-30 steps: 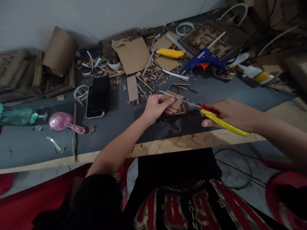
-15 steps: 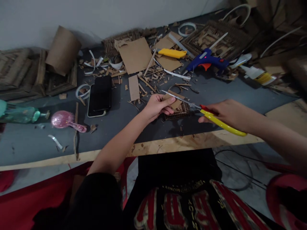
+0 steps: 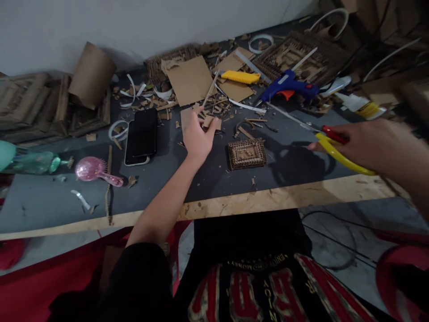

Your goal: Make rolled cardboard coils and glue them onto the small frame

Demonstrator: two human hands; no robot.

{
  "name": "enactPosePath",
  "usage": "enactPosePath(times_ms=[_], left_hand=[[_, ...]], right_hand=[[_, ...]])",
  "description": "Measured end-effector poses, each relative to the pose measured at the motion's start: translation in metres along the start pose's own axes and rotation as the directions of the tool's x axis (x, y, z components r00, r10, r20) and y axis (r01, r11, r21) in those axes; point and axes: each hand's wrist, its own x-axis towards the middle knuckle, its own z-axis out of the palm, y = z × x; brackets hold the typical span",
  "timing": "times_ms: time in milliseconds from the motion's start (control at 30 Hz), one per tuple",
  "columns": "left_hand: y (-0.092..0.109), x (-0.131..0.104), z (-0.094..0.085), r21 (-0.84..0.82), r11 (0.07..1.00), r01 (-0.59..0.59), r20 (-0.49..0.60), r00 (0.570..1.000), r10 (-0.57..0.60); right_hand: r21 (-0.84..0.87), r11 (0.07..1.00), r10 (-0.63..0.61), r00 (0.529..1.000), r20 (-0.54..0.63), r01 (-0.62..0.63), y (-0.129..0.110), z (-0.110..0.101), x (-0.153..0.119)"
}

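Observation:
My left hand (image 3: 198,139) reaches over the scrap pile, thumb and fingers apart. A small piece of cardboard (image 3: 208,120) lies in the gap by the thumb, and no firm grip on it shows. Beneath the fingers is a pale cardboard strip (image 3: 185,117), partly hidden. My right hand (image 3: 363,138) is closed around the red and yellow handles of scissors (image 3: 330,143), held above the table with the blades pointing up and left. Between the hands, a small rectangular piece built of layered corrugated cardboard (image 3: 247,153) lies on the table, touched by neither.
Behind the hands are a cardboard sheet (image 3: 191,79), a yellow cutter (image 3: 240,77), a blue glue gun (image 3: 288,87) and a glue bottle (image 3: 362,105). Phones (image 3: 142,134), a pink hairbrush (image 3: 95,170) and a green bottle (image 3: 36,160) lie left. The table's wooden edge (image 3: 234,202) runs in front.
My left hand has moved left and away from me to the scraps, uncovering the small layered cardboard piece. The right hand has drawn the scissors off to the right.

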Motion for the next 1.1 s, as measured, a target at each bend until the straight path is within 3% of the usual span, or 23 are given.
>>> enactPosePath(times_ms=[67,167,300,400,467,500,600,733,900,1100], left_hand=[[-0.004,0.001,-0.001,0.079,0.992,-0.102,-0.035,0.994,0.105],[-0.003,0.0,0.0,0.143,0.963,-0.227,-0.036,0.971,0.235],[-0.002,0.0,0.004,0.186,0.937,-0.297,0.042,0.955,0.295],[-0.003,0.001,0.007,0.196,0.926,-0.324,0.089,0.946,0.312],[-0.004,0.001,0.007,0.211,0.921,-0.329,0.06,0.944,0.323],[-0.004,0.001,0.007,0.222,0.918,-0.329,0.038,0.943,0.329],[-0.003,0.0,0.004,0.255,0.91,-0.327,0.001,0.941,0.338],[-0.002,-0.001,0.002,0.233,0.924,-0.304,0.017,0.951,0.308],[0.0,0.0,0.003,0.173,0.948,-0.269,0.062,0.963,0.262],[0.001,-0.001,0.003,0.162,0.941,-0.297,0.059,0.955,0.291]], right_hand=[[-0.175,0.966,0.205,0.976,0.077,-0.189,0.012,-0.001,0.001],[-0.183,0.929,0.337,0.94,0.053,-0.323,0.027,-0.003,0.001],[-0.089,0.966,0.235,0.967,-0.097,-0.243,0.023,-0.01,-0.002],[0.041,0.998,-0.039,0.969,-0.244,0.05,-0.017,-0.019,0.008],[0.091,0.948,-0.277,0.93,-0.241,0.306,-0.054,-0.02,0.024],[0.12,0.936,-0.302,0.929,-0.212,0.332,-0.071,-0.019,0.035],[0.089,0.955,-0.27,0.953,-0.14,0.283,-0.11,-0.012,0.071],[0.02,0.969,-0.244,0.964,-0.105,0.247,-0.127,-0.008,0.1],[-0.027,0.968,-0.246,0.968,0.045,0.248,-0.134,-0.018,0.096],[-0.035,0.952,-0.306,0.951,-0.05,0.305,-0.136,-0.015,0.083]])
